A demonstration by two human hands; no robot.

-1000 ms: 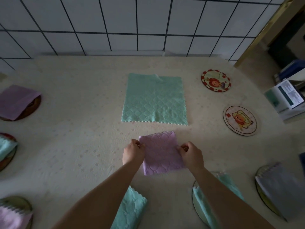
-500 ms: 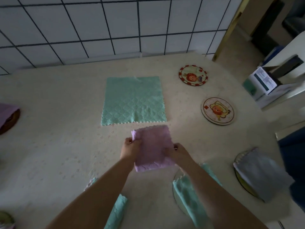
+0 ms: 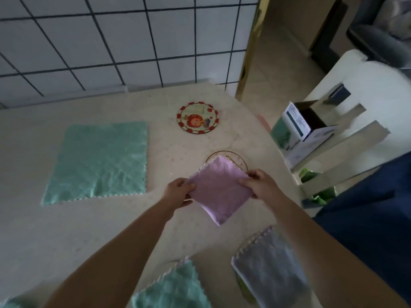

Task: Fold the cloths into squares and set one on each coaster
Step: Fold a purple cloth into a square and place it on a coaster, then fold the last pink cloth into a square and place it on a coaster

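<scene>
A folded pink cloth is held between my left hand and my right hand, each gripping one side. It hangs tilted over a round coaster, covering most of it; whether it touches the coaster I cannot tell. Farther back lies a bare coaster with a red rim and a cartoon picture. An unfolded green cloth lies flat at the left. At the bottom a folded green cloth and a folded grey cloth each sit on a coaster.
The table edge curves past on the right. Beyond it stand a white chair with an open cardboard box on it. A tiled wall rises behind the table. Dark blue fabric shows at the right.
Both hands have lifted the folded pink cloth off the table and carried it right, over the nearer cartoon coaster. The view has swung right, so the left-side coasters are out of sight.
</scene>
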